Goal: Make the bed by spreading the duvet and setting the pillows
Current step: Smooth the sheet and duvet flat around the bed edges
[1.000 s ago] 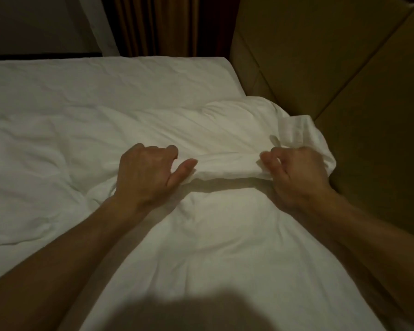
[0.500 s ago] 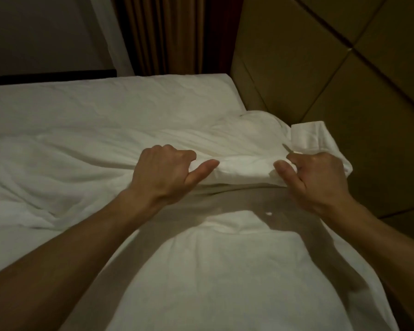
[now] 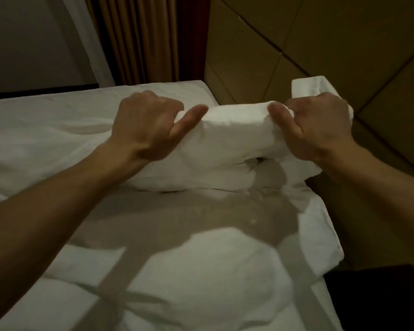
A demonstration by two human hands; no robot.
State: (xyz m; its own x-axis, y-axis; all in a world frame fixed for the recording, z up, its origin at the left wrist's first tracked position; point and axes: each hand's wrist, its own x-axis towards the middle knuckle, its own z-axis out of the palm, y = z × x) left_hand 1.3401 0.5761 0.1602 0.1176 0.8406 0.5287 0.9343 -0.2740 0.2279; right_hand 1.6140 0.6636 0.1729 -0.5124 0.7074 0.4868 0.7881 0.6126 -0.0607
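Duvet [image 3: 237, 137]: one, white, its folded edge lifted off the bed [image 3: 46, 139] near the padded headboard [image 3: 320, 44] at two o'clock. Two hands grip it. The left hand [image 3: 148, 130], at eleven o'clock, curls its fingers over the fold, thumb stretched along it. The right hand [image 3: 316, 130], at one o'clock, clenches the bunched corner. Fingertips are buried in cloth; both forearms are cut off by the frame, and shadow dulls the lower bedding.
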